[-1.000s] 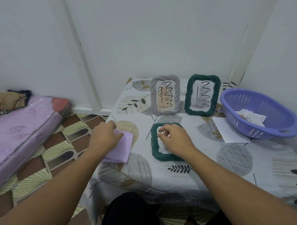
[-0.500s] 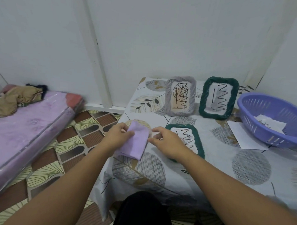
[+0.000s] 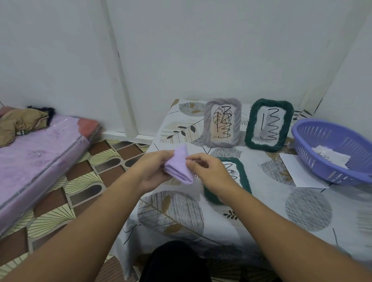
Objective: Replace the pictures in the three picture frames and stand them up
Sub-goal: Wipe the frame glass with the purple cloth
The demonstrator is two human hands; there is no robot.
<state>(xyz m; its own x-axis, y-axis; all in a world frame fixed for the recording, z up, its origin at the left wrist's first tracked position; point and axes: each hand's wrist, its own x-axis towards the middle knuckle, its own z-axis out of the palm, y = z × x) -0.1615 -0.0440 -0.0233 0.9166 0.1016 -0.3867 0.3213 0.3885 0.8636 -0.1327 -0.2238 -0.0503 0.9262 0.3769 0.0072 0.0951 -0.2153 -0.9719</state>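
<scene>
No printed text, brand or label can be read anywhere. The only marks are hand-drawn black scribbles on the pictures in the frames. In the upright dark green braided picture frame (image 3: 269,124), at 1 o'clock on the tabletop, the paper bears a vertical stroke with a zigzag beside it, which may read as "1" and stacked "3"s. The upright grey braided picture frame (image 3: 222,122) to its left shows a similar zigzag over a drawn leaf. The flat dark green braided picture frame (image 3: 242,175), partly hidden, shows part of a zigzag.
</scene>
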